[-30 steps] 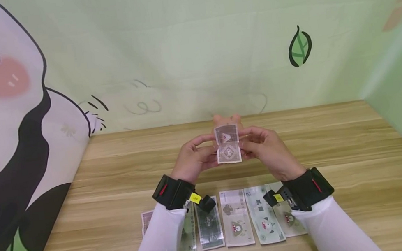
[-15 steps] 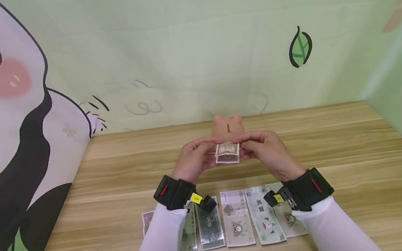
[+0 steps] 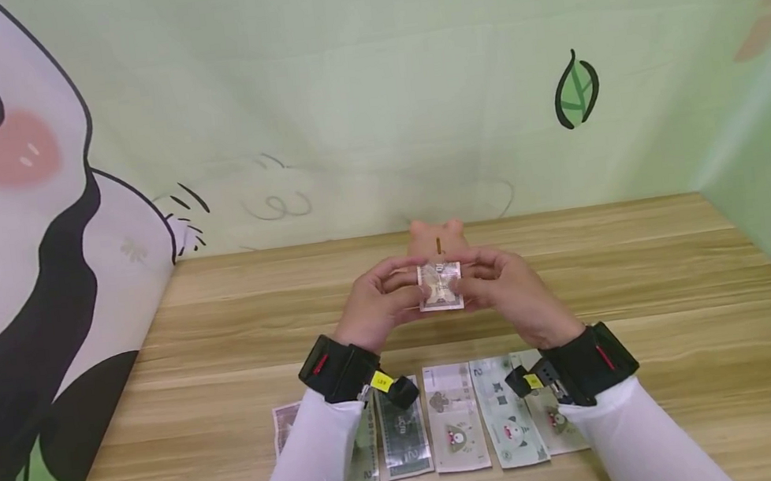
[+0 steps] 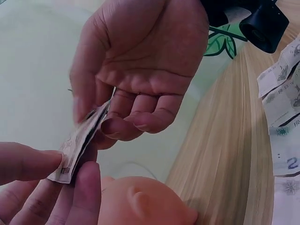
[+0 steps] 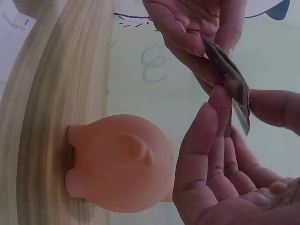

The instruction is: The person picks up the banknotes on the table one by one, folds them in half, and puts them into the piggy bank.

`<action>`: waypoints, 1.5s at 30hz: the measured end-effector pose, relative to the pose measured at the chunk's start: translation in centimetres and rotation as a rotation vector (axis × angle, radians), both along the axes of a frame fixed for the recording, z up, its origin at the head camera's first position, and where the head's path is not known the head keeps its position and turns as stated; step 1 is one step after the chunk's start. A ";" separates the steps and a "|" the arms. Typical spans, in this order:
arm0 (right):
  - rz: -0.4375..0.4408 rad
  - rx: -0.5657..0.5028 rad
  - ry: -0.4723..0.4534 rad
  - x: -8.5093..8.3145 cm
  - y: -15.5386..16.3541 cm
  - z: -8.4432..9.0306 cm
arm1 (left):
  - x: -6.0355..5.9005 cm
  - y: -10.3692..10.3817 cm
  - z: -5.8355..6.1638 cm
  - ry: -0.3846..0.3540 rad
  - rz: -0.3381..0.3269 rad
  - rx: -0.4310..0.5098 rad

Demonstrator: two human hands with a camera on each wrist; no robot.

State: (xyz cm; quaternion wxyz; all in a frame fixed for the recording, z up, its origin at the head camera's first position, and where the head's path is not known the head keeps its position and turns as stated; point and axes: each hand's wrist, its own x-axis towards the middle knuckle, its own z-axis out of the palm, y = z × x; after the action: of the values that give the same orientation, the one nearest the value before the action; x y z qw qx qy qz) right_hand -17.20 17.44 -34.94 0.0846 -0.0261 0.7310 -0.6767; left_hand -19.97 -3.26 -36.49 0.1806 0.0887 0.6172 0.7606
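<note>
A small banknote (image 3: 440,287), folded into a short piece, is held up between both hands in front of a pink piggy bank (image 3: 423,242). My left hand (image 3: 380,303) pinches its left edge with the thumb in front and fingers behind; my right hand (image 3: 505,288) pinches the right edge the same way. In the left wrist view the folded note (image 4: 77,147) appears nearly edge-on, its layers slightly apart. The right wrist view shows the piggy bank (image 5: 117,168) standing on the table, apart from the hands. A dark slot is visible on its top.
Several banknotes lie in a row near the front, among them a dark one (image 3: 405,440), a pale one (image 3: 458,438) and a green one (image 3: 510,425). The forearms partly cover the row's ends. A printed cloth backdrop (image 3: 371,115) rises behind the wooden table (image 3: 685,301).
The banknote was longer with a crease across it; its upper part has been folded over, and it is now a shorter piece. The piggy bank's slot has come into view.
</note>
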 end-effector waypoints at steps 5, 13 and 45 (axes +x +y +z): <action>0.004 0.032 0.025 0.1 -0.1 -0.1 | 0.0 0.3 -0.1 0.002 0.010 0.003; -0.019 0.036 0.042 0.1 0.0 -0.1 | 0.1 0.9 -0.2 -0.023 0.027 -0.040; -0.050 0.056 0.009 0.0 -0.1 0.0 | 0.1 0.9 -0.4 -0.021 0.084 -0.021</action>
State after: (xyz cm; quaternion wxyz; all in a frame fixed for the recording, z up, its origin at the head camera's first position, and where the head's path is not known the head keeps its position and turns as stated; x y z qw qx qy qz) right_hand -17.17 17.36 -34.97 0.0653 -0.0084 0.7506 -0.6575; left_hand -19.89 -2.38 -36.84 0.1561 0.0528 0.6265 0.7618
